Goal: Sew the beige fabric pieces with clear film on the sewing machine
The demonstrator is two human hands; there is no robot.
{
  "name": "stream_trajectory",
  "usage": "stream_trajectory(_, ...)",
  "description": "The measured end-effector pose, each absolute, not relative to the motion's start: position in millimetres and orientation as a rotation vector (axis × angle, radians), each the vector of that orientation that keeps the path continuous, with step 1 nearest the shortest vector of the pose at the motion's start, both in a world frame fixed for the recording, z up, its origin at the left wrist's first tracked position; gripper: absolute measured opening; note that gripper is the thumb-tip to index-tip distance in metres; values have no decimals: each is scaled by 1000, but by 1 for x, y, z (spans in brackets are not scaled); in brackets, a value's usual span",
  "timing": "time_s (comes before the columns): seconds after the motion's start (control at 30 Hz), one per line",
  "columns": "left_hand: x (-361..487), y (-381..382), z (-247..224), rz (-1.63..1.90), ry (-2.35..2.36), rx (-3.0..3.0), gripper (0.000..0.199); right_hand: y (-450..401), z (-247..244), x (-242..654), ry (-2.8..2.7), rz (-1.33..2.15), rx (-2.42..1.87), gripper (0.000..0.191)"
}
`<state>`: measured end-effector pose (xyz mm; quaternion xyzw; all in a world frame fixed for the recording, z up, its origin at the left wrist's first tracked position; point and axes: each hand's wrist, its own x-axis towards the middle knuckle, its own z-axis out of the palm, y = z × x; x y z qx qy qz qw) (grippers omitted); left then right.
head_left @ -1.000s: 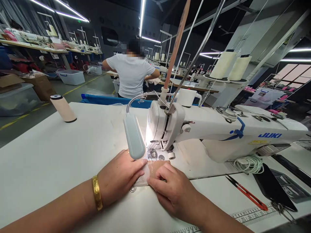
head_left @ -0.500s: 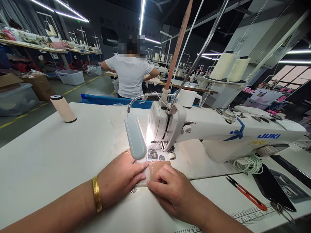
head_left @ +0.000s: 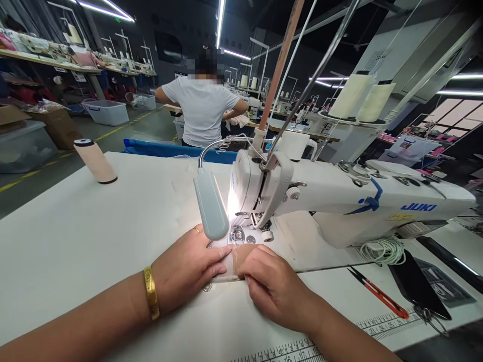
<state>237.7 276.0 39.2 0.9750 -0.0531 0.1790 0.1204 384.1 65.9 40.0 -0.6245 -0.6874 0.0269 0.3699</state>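
A small tan fabric piece point(head_left: 241, 254) lies on the sewing machine bed, just in front of the presser foot and needle plate point(head_left: 237, 234). My left hand point(head_left: 192, 266) rests flat at its left side, fingers spread, with the fingertips on a pale, sheer edge. On the right, my right hand point(head_left: 275, 281) has its thumb and fingers pinched on the fabric's near right part. The white sewing machine point(head_left: 317, 188) stands above and to the right. Its grey lamp point(head_left: 212, 206) hangs over my left fingertips and hides part of them.
A peach thread spool point(head_left: 96, 162) stands on the white table point(head_left: 124, 211) at the left. Red-handled snips point(head_left: 379, 292), a black phone point(head_left: 418, 286), a coiled pale cord point(head_left: 383, 250) and a printed ruler point(head_left: 298, 349) are at the right. A person in white point(head_left: 204, 108) is beyond the table.
My right hand has shifted slightly right along the fabric, and its fingers have closed more. My left hand stays beside the fabric. The whole view has shifted a little.
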Motion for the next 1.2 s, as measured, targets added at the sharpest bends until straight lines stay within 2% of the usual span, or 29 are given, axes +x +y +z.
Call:
stream_trajectory(0.23,238,274,46,494,-164,2849,20,66,37,382,-1848,15,-1605,38)
stream_trajectory(0.53,238,276,38,505,-154,2881,17,66,36,384,-1853,32,-1596,36)
stream_trajectory(0.8,234,270,46,485,-79,2917,29,67,41,382,-1868,-17,-1583,36)
stream_trajectory(1.03,236,274,35,531,-179,2888,24,68,40,382,-1862,-33,-1563,35)
stream_trajectory(1.2,236,272,46,466,-208,2833,24,67,40,382,-1860,-38,-1565,30)
